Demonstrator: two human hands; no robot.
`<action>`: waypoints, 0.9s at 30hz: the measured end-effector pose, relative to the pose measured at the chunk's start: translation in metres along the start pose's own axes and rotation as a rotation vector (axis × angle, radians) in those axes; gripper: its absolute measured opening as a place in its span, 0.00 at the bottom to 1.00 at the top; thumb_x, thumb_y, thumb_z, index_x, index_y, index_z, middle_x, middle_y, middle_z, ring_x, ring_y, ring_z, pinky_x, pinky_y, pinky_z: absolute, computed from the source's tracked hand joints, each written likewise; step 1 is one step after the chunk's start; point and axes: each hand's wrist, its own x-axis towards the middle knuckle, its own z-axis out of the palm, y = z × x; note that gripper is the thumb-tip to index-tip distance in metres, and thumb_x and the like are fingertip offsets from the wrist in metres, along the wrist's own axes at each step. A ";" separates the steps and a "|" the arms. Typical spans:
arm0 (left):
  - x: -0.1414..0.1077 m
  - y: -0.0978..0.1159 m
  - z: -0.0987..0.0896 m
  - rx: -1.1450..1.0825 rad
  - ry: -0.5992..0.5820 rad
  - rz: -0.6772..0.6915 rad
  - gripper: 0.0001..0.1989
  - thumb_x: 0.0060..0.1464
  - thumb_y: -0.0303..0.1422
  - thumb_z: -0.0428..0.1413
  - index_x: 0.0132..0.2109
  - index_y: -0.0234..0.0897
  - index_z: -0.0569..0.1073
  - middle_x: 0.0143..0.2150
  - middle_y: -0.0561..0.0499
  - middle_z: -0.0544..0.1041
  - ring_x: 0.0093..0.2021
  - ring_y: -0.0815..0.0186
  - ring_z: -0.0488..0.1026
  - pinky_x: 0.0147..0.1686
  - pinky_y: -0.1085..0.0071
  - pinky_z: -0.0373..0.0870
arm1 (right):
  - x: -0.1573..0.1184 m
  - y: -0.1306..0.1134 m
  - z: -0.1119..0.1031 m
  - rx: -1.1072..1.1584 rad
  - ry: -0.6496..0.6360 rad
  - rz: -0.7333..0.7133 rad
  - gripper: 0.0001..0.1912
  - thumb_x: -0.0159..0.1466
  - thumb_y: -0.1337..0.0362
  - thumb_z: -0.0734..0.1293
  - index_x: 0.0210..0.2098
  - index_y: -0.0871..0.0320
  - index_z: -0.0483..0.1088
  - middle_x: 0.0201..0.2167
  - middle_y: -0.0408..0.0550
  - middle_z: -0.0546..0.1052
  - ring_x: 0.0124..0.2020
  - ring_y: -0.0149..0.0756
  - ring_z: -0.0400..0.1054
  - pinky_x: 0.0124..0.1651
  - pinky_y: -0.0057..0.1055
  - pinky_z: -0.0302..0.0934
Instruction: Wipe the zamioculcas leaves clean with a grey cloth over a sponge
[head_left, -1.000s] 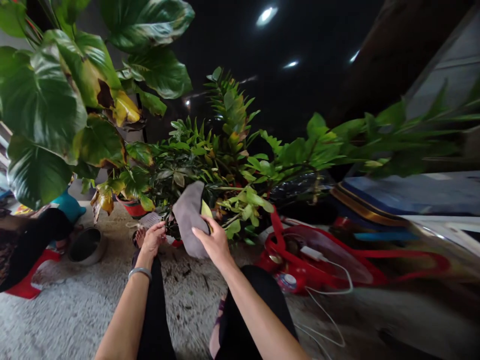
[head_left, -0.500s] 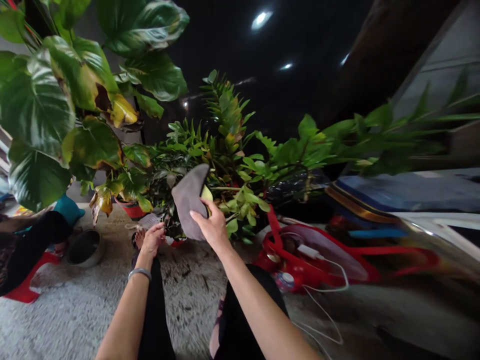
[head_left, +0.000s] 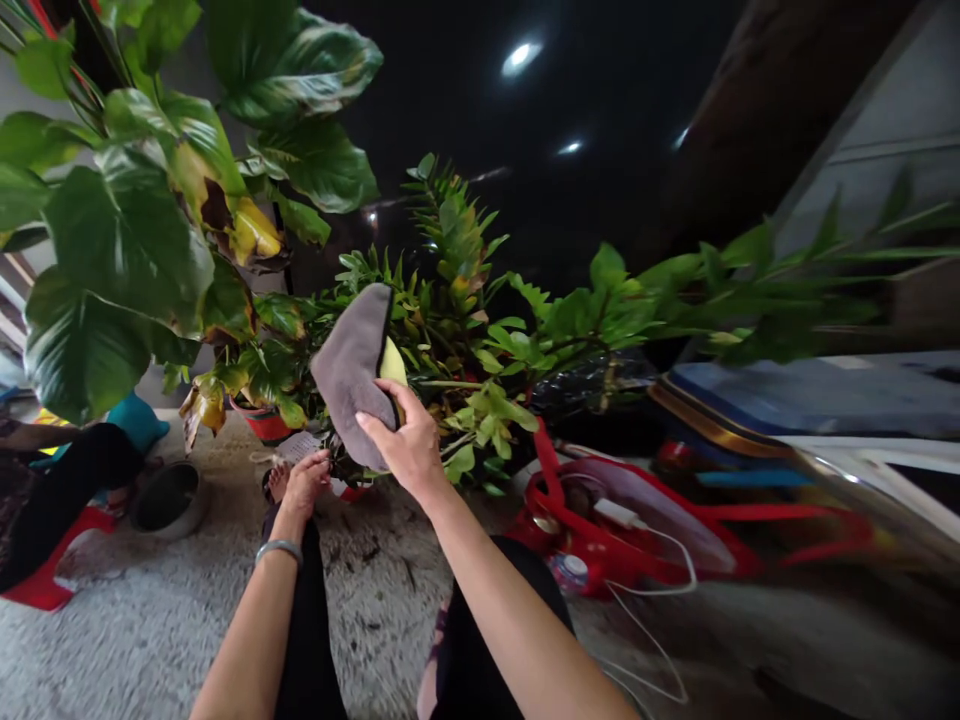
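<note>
My right hand (head_left: 411, 442) grips a grey cloth (head_left: 346, 355) with a dark edge and a yellow underside, thumb on the grey face. The cloth is held up in front of the low potted greenery (head_left: 442, 280) and hides part of it. Lower and to the left, my left hand (head_left: 306, 484) has its fingers pressed together beside dark small leaves at the plants' base. Whatever sits in those fingertips is too small to make out. A grey bracelet (head_left: 279, 549) circles my left wrist.
A large-leaved plant (head_left: 127, 230) with yellowing leaves rises at left. A metal bowl (head_left: 169, 500) and a person on a red stool (head_left: 52, 575) are below it. To the right lies a red bag (head_left: 645, 545) with a white cable (head_left: 667, 655) trailing over the floor.
My right hand has moved the cloth left and slightly up, so more of its yellow side shows. My left hand stays in nearly the same place, fingers still closed.
</note>
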 end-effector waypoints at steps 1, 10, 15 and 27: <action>-0.001 0.001 0.000 -0.016 0.002 0.001 0.26 0.38 0.36 0.74 0.46 0.34 0.80 0.25 0.57 0.73 0.24 0.69 0.69 0.29 0.71 0.69 | -0.002 0.014 -0.002 -0.023 0.011 0.081 0.27 0.53 0.55 0.73 0.51 0.57 0.79 0.52 0.58 0.84 0.55 0.56 0.78 0.63 0.51 0.69; -0.011 0.011 -0.009 -0.191 0.038 0.038 0.27 0.34 0.37 0.77 0.44 0.35 0.81 0.32 0.52 0.81 0.27 0.69 0.73 0.31 0.72 0.71 | -0.106 0.062 -0.012 0.004 -0.115 0.380 0.26 0.50 0.54 0.73 0.47 0.56 0.80 0.50 0.57 0.86 0.53 0.59 0.80 0.59 0.53 0.72; -0.067 0.027 0.020 -0.353 -0.222 0.109 0.34 0.44 0.55 0.73 0.52 0.37 0.81 0.52 0.41 0.84 0.50 0.54 0.80 0.50 0.61 0.76 | -0.076 0.018 -0.003 0.111 -0.011 0.181 0.35 0.54 0.55 0.75 0.60 0.56 0.74 0.62 0.57 0.80 0.65 0.54 0.73 0.69 0.49 0.66; -0.127 0.057 0.071 -0.100 -0.125 0.181 0.28 0.26 0.44 0.80 0.33 0.32 0.81 0.28 0.51 0.79 0.28 0.66 0.74 0.33 0.69 0.74 | -0.120 0.021 0.006 0.046 -0.096 -0.152 0.14 0.56 0.66 0.70 0.43 0.54 0.76 0.41 0.51 0.80 0.45 0.47 0.75 0.52 0.42 0.71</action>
